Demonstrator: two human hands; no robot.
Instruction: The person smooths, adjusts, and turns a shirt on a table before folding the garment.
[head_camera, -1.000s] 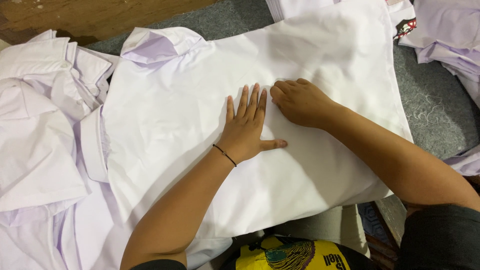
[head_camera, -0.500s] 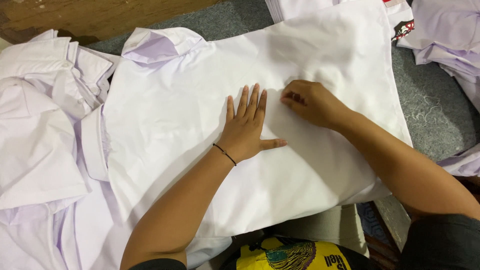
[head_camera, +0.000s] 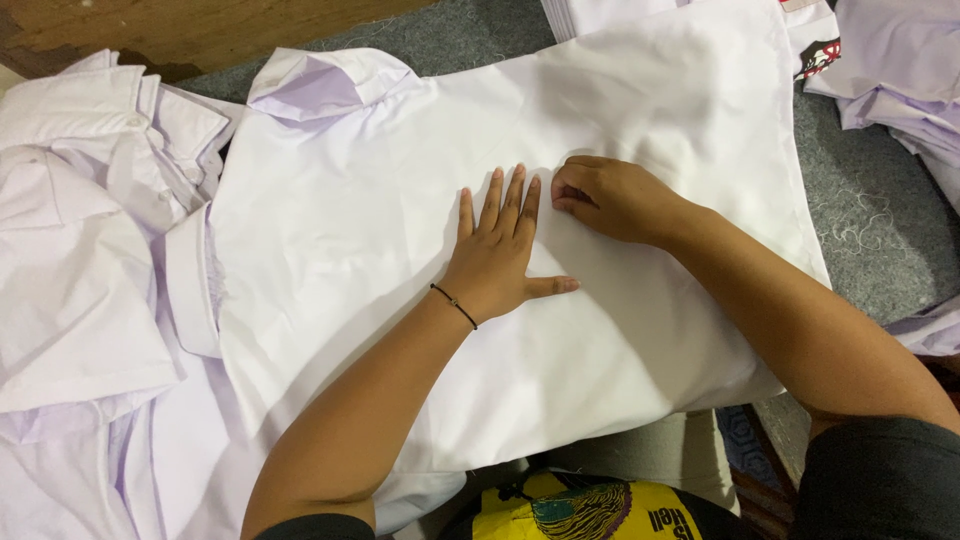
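A white shirt (head_camera: 640, 120) lies spread flat on a grey felt surface (head_camera: 880, 240), its collar (head_camera: 320, 85) at the upper left. My left hand (head_camera: 495, 255) rests flat on the middle of the shirt with fingers straight and together, a thin black band on the wrist. Right beside it, my right hand (head_camera: 610, 195) is curled, its fingertips pressed into the fabric and pinching a small crease next to my left fingers.
A heap of more white shirts (head_camera: 90, 250) fills the left side. Other folded white garments (head_camera: 900, 70) lie at the top right. A wooden edge (head_camera: 200, 25) runs along the top left. A yellow printed bag (head_camera: 590, 510) sits below the table edge.
My right hand has shifted slightly and curled tighter, fingertips now tucked into the fabric beside my left fingers. My left hand stays flat in place.
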